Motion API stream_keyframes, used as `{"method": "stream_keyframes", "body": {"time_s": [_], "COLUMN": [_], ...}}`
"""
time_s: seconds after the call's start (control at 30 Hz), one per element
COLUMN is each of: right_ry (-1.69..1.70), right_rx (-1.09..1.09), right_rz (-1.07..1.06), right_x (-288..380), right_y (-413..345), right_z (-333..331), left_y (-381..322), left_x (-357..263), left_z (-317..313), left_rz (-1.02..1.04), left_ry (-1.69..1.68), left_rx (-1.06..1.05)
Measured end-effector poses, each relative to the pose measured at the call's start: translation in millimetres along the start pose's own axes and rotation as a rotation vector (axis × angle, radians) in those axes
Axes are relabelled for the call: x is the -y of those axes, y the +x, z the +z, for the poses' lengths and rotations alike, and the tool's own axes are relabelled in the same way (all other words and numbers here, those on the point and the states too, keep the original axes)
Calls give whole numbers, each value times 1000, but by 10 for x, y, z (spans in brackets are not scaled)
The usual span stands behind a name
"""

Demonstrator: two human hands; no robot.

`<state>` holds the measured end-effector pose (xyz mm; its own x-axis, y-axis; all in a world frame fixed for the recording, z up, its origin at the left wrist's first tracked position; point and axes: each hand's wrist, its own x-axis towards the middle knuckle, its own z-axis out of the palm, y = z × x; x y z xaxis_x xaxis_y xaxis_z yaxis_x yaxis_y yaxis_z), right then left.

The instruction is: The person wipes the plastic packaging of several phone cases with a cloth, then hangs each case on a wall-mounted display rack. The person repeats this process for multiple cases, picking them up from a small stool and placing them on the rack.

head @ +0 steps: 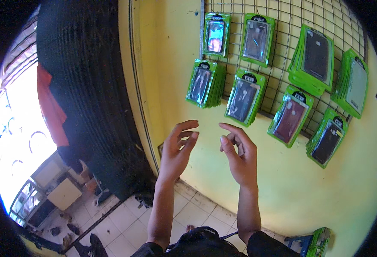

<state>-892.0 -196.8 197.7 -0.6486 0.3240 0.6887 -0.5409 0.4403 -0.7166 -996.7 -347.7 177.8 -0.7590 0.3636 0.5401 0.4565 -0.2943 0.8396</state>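
My left hand (177,151) is raised before the yellow wall, fingers bent and apart, holding nothing. Facing it, my right hand (239,151) has its thumb and index finger apart, also with nothing between them. Above the hands, a wire grid panel (281,72) on the wall carries several packs of phone cases in green packaging. Closest above my right hand hangs a pack with a dark case (243,96). Up from my left hand is a thick stack of packs (204,83). A pack with a maroon case (290,117) hangs farther right.
A dark ribbed shutter or curtain (85,96) stands at left, beside a bright opening with an orange-red cloth (50,109). Below is a white tiled floor (127,212) with shoes (73,228). More green packs (318,242) lie at lower right by a blue stool-like object (299,244).
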Motion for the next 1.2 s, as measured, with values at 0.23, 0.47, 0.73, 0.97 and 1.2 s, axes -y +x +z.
{"method": "stream_keyframes", "body": {"time_s": [0.23, 0.47, 0.73, 0.97, 1.2], "right_ry": [141, 314, 375, 363, 287], "right_rx": [230, 372, 485, 506, 370], "right_rz": [136, 227, 187, 301, 299], "right_x": [599, 1430, 2130, 2629, 3185], "right_y": [-1153, -2039, -3096, -4061, -4964], "right_z": [166, 86, -1077, -2522, -3930], "left_y": [-1644, -3008, -4333, -5477, -6244], "left_x": [-449, -1281, -1946, -2365, -2771], "left_z": [-266, -244, 915, 2351, 3513], "left_rz": [-37, -176, -61, -204, -223], "left_ry": [-32, 113, 161, 78, 45], "left_rx": [-236, -408, -483, -481, -321]}}
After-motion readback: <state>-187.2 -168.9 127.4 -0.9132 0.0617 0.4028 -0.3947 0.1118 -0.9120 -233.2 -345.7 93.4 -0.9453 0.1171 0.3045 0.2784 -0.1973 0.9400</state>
